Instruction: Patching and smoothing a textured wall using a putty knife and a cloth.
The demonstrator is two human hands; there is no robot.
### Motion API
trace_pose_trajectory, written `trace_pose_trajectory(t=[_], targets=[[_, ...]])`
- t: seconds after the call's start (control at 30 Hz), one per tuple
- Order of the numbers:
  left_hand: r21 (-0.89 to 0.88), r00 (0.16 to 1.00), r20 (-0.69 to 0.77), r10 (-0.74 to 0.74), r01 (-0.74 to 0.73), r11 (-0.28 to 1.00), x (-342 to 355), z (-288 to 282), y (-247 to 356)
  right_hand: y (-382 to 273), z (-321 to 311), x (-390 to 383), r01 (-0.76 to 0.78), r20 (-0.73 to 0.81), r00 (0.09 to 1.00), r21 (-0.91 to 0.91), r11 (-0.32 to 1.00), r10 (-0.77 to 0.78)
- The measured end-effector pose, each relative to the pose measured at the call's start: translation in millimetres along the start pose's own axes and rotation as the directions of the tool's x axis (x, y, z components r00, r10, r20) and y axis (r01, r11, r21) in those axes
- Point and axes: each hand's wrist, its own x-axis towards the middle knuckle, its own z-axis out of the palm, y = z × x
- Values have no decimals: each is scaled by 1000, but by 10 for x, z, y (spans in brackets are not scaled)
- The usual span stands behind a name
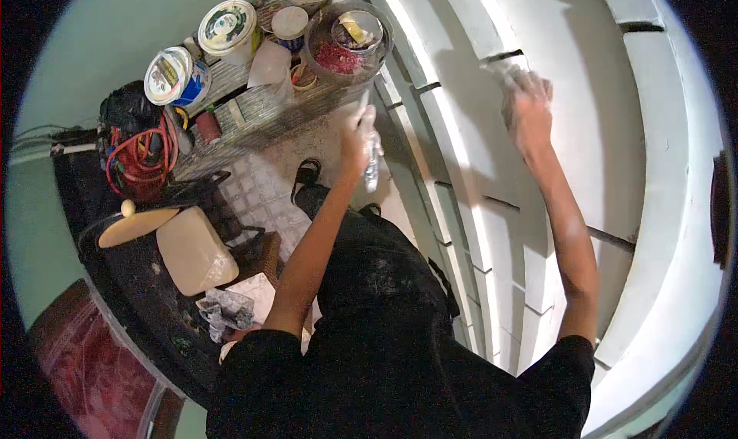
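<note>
My left hand (355, 145) is closed around a narrow, white-smeared tool (373, 170), which points away from me and shows below the fist too. Its exact kind is blurred. Reaching up to the right, my right hand (529, 104) is closed, with its fingers bent against the white stepped panel (477, 124). A pale, blurred thing (500, 68) shows at those fingertips, beside a dark gap in the white ledge; I cannot make out what it is. White residue coats both hands.
On a ridged bench at the far left stand lidded tubs (231, 30), a clear basin (350, 43) with red bits, and a red cord (138, 158) by a black bag. A beige container (196, 251) and a crumpled plastic bag (227, 312) lie nearer, left of me.
</note>
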Motion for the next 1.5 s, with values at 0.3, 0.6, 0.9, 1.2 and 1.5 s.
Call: trace_pose_trajectory(t=[0.3,0.6,0.9,1.2,1.5], targets=[[-20,993,-51,-110,110,994,102,-636,142,4,171,37,162,361,931,-288,944,-50],[217,996,83,-14,-4,976,377,-1128,387,2,367,-64,188,317,945,-330,925,-79],[245,973,135,-189,152,958,344,-1334,762,-111,386,-9,8,398,911,-278,961,108],[30,837,405,-368,390,920,523,-889,1140,-202,217,-223,-187,92,975,-136,973,200],[636,711,696,-99,-548,543,1212,1180,1921,-112,-51,100,-480,-115,868,47,876,482]])
